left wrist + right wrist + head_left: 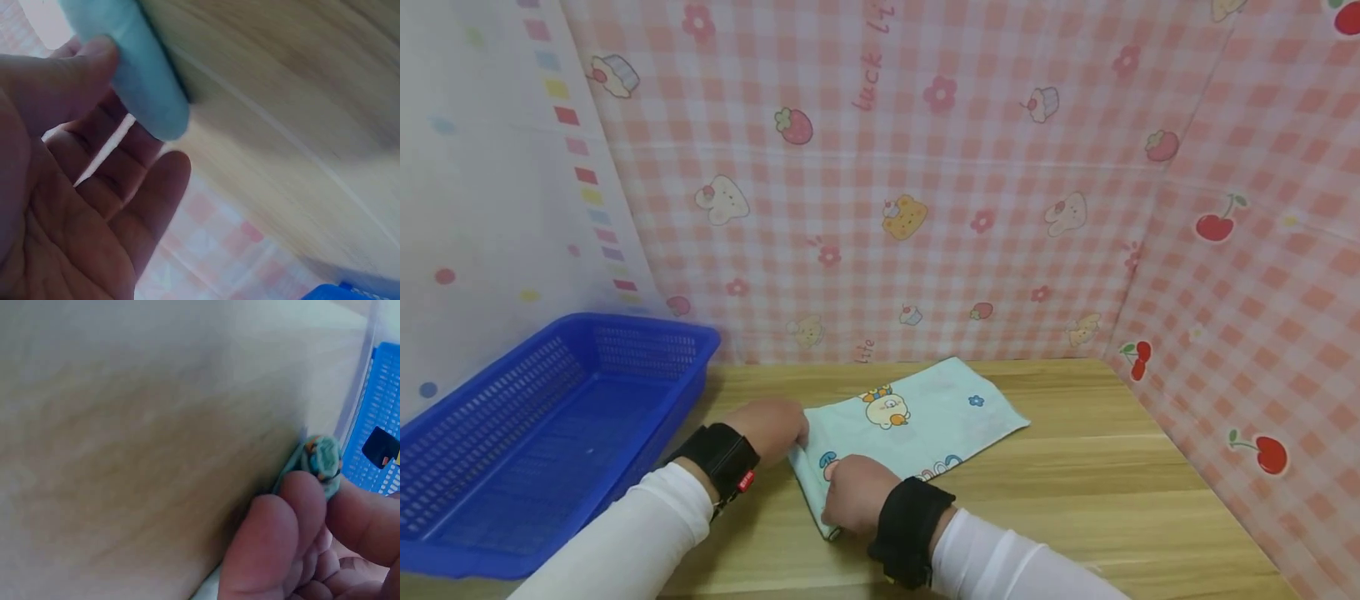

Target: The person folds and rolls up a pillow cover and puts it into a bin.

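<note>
A light blue cloth [925,417] printed with a bear, flowers and rainbows lies on the wooden table, its left edge rolled up. My left hand [773,427] pinches the far end of that roll; in the left wrist view the thumb [100,53] presses on the rolled cloth [140,81] and the little finger stands apart from it. At the near end, my right hand [859,493] pinches the roll between thumb and fingers. The right wrist view shows the roll's spiral end [324,457] just beyond the fingertips. The right half of the cloth lies flat.
A blue plastic basket [655,400] with mesh sides stands on the left, close to my left forearm. Pink checked sheets [970,150] hang behind and to the right of the wooden table [1075,500]; a white sheet [482,208] with dots hangs on the left.
</note>
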Action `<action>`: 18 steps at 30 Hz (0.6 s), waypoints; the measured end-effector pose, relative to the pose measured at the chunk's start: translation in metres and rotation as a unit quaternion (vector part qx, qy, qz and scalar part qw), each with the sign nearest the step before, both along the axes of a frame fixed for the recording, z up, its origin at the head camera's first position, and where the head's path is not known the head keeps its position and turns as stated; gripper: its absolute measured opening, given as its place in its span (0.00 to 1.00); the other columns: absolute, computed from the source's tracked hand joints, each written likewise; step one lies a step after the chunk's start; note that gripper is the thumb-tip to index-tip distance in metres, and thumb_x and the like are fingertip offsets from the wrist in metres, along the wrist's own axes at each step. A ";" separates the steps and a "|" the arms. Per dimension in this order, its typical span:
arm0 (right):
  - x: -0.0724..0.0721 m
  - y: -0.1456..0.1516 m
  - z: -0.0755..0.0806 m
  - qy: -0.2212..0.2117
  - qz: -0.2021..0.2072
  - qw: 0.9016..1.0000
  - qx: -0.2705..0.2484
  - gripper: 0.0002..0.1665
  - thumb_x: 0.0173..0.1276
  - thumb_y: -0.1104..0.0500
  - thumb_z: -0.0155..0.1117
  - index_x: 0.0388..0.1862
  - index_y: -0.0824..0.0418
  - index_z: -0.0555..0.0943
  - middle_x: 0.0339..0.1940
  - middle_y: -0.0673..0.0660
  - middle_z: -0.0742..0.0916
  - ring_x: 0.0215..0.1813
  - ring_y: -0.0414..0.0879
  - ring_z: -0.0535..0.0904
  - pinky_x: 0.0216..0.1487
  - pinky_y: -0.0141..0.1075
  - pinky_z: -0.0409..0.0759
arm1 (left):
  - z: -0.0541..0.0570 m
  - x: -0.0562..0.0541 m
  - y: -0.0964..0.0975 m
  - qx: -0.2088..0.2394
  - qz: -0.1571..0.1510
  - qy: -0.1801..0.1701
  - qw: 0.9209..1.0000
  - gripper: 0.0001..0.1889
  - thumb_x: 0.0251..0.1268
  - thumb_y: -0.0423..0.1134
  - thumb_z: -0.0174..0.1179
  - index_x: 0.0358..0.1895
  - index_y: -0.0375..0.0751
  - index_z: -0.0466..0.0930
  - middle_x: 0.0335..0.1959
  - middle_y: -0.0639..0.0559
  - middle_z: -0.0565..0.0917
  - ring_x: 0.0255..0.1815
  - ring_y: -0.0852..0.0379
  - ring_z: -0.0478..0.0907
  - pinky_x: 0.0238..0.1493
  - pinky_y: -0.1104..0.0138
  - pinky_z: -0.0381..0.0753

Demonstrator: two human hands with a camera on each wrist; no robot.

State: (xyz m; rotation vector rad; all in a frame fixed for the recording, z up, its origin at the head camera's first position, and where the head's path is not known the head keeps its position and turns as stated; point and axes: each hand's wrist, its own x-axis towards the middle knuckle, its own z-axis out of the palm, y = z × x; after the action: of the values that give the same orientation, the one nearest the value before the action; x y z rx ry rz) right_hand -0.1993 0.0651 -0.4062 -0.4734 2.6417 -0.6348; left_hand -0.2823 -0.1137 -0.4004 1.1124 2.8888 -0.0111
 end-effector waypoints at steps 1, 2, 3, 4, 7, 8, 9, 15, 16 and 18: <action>0.000 0.001 0.001 0.002 0.003 1.000 0.007 0.24 0.67 0.61 0.68 0.12 0.55 0.72 0.07 0.44 0.72 0.17 0.38 0.69 0.30 0.27 0.69 | 0.000 -0.001 0.002 -0.003 0.007 -0.002 1.000 0.10 0.62 0.27 0.68 0.27 0.47 0.90 0.30 0.54 0.87 0.30 0.58 0.79 0.36 0.63 0.81; -0.001 0.003 0.000 0.009 0.008 1.000 0.017 0.25 0.67 0.60 0.69 0.10 0.54 0.72 0.07 0.43 0.72 0.17 0.37 0.67 0.29 0.26 0.68 | 0.000 -0.002 0.004 -0.002 0.015 -0.003 1.000 0.11 0.62 0.27 0.67 0.25 0.47 0.88 0.28 0.56 0.85 0.28 0.59 0.76 0.34 0.64 0.79; -0.001 0.003 0.000 0.015 0.011 1.000 0.025 0.26 0.66 0.59 0.69 0.08 0.53 0.72 0.06 0.42 0.71 0.16 0.37 0.66 0.29 0.25 0.67 | 0.000 -0.002 0.005 0.003 0.023 -0.005 1.000 0.11 0.62 0.27 0.67 0.24 0.46 0.85 0.25 0.56 0.83 0.26 0.59 0.73 0.32 0.64 0.76; -0.002 0.004 0.000 0.017 0.011 0.999 0.029 0.27 0.66 0.59 0.69 0.07 0.54 0.73 0.06 0.42 0.71 0.16 0.37 0.66 0.28 0.25 0.66 | -0.001 -0.003 0.006 0.008 0.029 -0.006 1.000 0.12 0.62 0.27 0.68 0.23 0.47 0.84 0.23 0.56 0.81 0.25 0.59 0.71 0.31 0.64 0.74; -0.002 0.003 -0.002 0.013 -0.012 1.000 0.018 0.25 0.66 0.59 0.71 0.10 0.54 0.74 0.08 0.43 0.71 0.16 0.39 0.65 0.27 0.28 0.64 | -0.004 -0.003 0.006 0.019 0.037 0.013 0.999 0.11 0.62 0.29 0.69 0.24 0.47 0.84 0.24 0.58 0.80 0.25 0.61 0.70 0.30 0.65 0.75; -0.001 0.003 -0.002 0.012 -0.018 1.000 0.013 0.23 0.66 0.59 0.71 0.11 0.54 0.76 0.09 0.43 0.72 0.17 0.39 0.65 0.27 0.28 0.64 | -0.005 -0.002 0.005 0.016 0.032 0.028 0.999 0.10 0.62 0.30 0.70 0.24 0.47 0.85 0.24 0.58 0.80 0.25 0.61 0.71 0.30 0.65 0.76; -0.001 0.002 -0.003 0.011 -0.026 1.000 0.007 0.22 0.66 0.60 0.71 0.12 0.54 0.77 0.10 0.44 0.73 0.17 0.39 0.66 0.27 0.29 0.64 | -0.005 -0.001 0.004 0.009 0.021 0.046 0.999 0.10 0.61 0.31 0.71 0.24 0.47 0.86 0.25 0.56 0.80 0.26 0.60 0.71 0.31 0.64 0.76; 0.001 0.001 -0.002 0.021 -0.064 0.998 -0.002 0.11 0.64 0.57 0.77 0.29 0.55 0.81 0.26 0.47 0.80 0.28 0.43 0.72 0.34 0.32 0.70 | -0.011 0.009 -0.004 -0.030 -0.029 0.122 0.992 0.12 0.56 0.25 0.69 0.21 0.47 0.86 0.26 0.52 0.79 0.26 0.58 0.69 0.31 0.64 0.75; 0.001 0.002 -0.002 0.025 -0.068 0.997 0.002 0.12 0.63 0.55 0.79 0.32 0.55 0.82 0.29 0.48 0.80 0.32 0.44 0.72 0.36 0.34 0.70 | -0.011 0.011 -0.004 -0.026 -0.027 0.119 0.992 0.13 0.55 0.23 0.68 0.21 0.46 0.85 0.26 0.52 0.80 0.26 0.58 0.68 0.31 0.64 0.75; 0.002 0.004 -0.001 0.038 -0.073 0.997 0.007 0.16 0.60 0.53 0.82 0.38 0.54 0.82 0.35 0.49 0.79 0.38 0.47 0.71 0.41 0.36 0.72 | -0.010 0.014 -0.006 -0.020 -0.031 0.115 0.993 0.13 0.56 0.22 0.67 0.22 0.46 0.86 0.27 0.52 0.80 0.26 0.59 0.68 0.30 0.64 0.75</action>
State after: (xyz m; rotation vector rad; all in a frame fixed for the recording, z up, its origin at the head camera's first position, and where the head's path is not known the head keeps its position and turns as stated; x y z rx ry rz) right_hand -0.1972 0.0686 -0.4075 -0.3074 2.7708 -0.6548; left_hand -0.2685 -0.1198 -0.4103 1.2722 3.0330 -0.2124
